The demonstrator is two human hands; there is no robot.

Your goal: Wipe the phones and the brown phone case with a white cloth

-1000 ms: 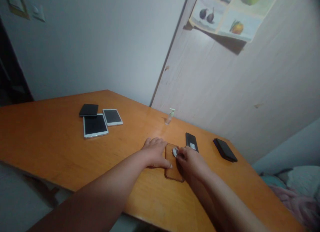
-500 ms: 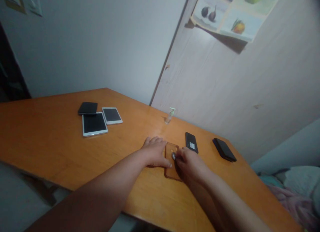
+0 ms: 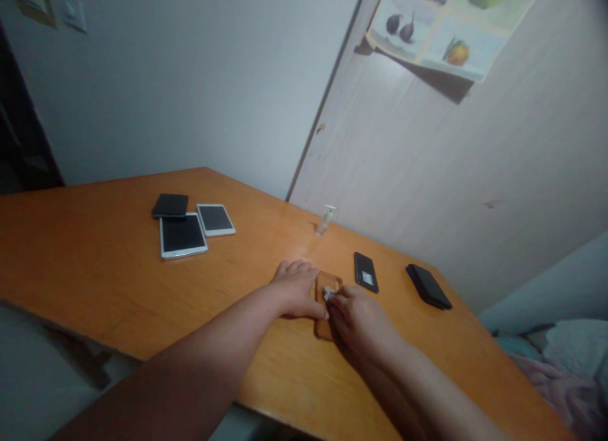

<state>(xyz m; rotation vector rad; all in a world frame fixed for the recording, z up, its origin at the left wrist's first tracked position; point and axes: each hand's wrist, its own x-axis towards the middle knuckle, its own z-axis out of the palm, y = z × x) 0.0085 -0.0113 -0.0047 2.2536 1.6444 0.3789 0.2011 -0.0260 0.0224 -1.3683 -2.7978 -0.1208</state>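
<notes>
A clear, orange-tinted phone case (image 3: pixel 323 330) lies flat on the wooden table. Along its left side rests my left hand (image 3: pixel 298 292), fingers stretched out on the tabletop and thumb reaching onto the case's edge. My right hand (image 3: pixel 355 309) is closed, pinching a small whitish wad (image 3: pixel 327 293), perhaps tissue or cloth, against the inside of the case. Its fingers cover the right part of the case. Just beyond that hand is a dark phone (image 3: pixel 365 272) with a pale label on it.
A clear pump bottle (image 3: pixel 322 222) stands near the table's back edge. A black wallet-like item (image 3: pixel 428 287) lies at the right. On the left are a white-framed tablet (image 3: pixel 183 236), a smaller one (image 3: pixel 216 219) and a black folded item (image 3: pixel 171 205). A wall (image 3: pixel 190 80) rises behind the table (image 3: pixel 109 289).
My right hand has shifted slightly on the case, and more of the whitish wad shows at its fingertips. My left hand stays in place. The view has moved a little.
</notes>
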